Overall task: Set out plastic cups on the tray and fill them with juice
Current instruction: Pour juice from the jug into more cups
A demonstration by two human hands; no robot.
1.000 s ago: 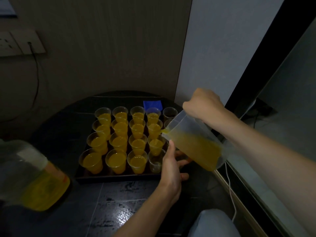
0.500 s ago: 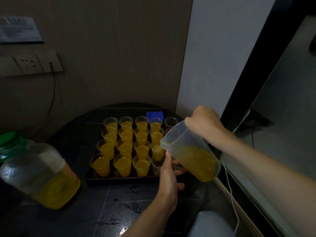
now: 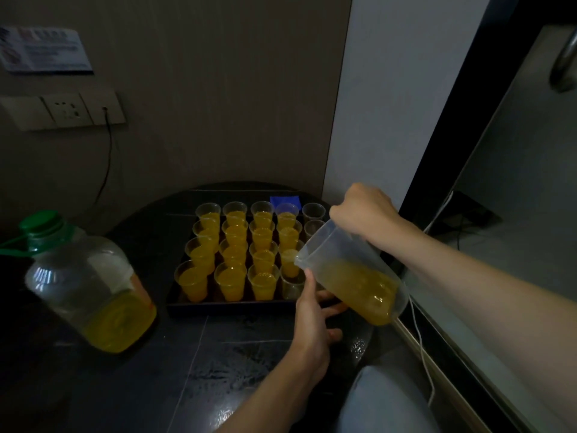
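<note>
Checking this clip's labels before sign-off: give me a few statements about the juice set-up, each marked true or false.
1. The right hand holds the pitcher tilted, with juice inside. True.
2. The big bottle has no cap on it. False: the green cap is on.
3. Every cup on the tray is full. False: the far right cups are empty.
4. The big bottle stands on the tray. False: it stands on the table, left of the tray.
5. The front left cup holds juice. True.
</note>
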